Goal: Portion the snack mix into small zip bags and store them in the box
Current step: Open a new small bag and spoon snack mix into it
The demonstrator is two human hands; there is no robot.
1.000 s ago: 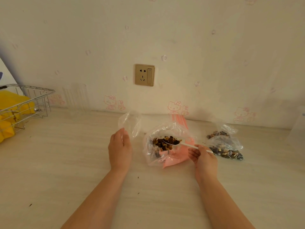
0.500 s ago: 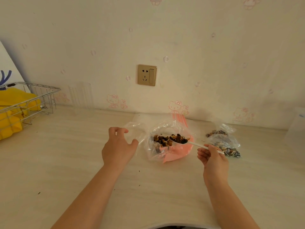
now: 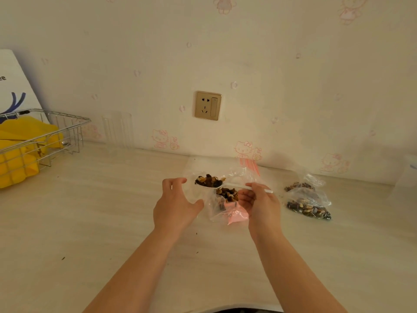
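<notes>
From the head view, the right hand (image 3: pixel 259 201) pinches a white spoon (image 3: pixel 225 185) heaped with snack mix (image 3: pixel 208 180) over the small clear zip bag (image 3: pixel 191 190), which the left hand's (image 3: pixel 174 205) curled fingers hold above the tabletop (image 3: pixel 90 222). The big snack bag (image 3: pixel 228 199) lies between the hands; two filled bags (image 3: pixel 306 201) lie right.

A pale wood-grain countertop (image 3: pixel 94 222) carries a wire basket (image 3: pixel 45 141) far left of the fingers, a clear snack-mix bag (image 3: pixel 225 199) between both hands, and 2 filled zip bags (image 3: pixel 309 202) right of the fingers, plus scattered crumbs (image 3: pixel 63 258).
</notes>
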